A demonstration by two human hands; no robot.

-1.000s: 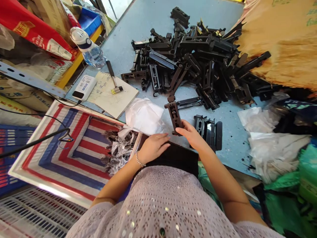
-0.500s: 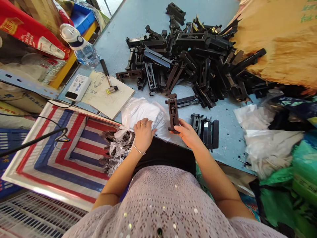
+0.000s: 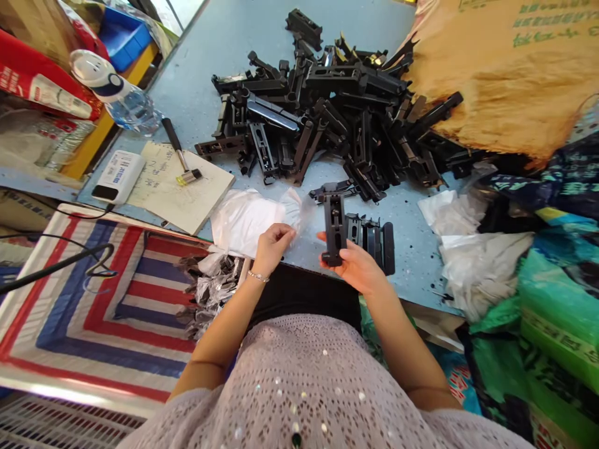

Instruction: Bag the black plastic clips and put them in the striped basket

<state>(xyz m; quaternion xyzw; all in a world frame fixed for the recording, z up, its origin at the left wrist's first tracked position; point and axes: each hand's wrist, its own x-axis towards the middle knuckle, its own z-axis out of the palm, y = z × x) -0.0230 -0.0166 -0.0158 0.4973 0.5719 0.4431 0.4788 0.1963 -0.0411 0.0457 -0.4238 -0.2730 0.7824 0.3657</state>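
My left hand (image 3: 272,248) is pinched on the edge of a thin clear plastic bag (image 3: 305,215), at the right side of a stack of white plastic bags (image 3: 246,218). In my right hand (image 3: 358,267) is a black plastic part (image 3: 335,229), held nearly upright by its lower end. Just right of it, several similar black parts (image 3: 373,240) stand side by side on the blue table (image 3: 299,249). A large heap of black parts (image 3: 327,112) lies farther back.
A hammer (image 3: 178,149) rests on a paper pad (image 3: 182,187), near a white device (image 3: 118,177) and a water bottle (image 3: 124,100). Left below is a striped lined crate (image 3: 116,299) with wrapped parts (image 3: 213,287). Brown sacking (image 3: 505,81) and plastic bags (image 3: 486,262) lie right.
My left hand has gone from lying on the white bags to pinching a bag's edge and lifting it. My right hand still holds the black part, now slightly lower. The view has shifted.
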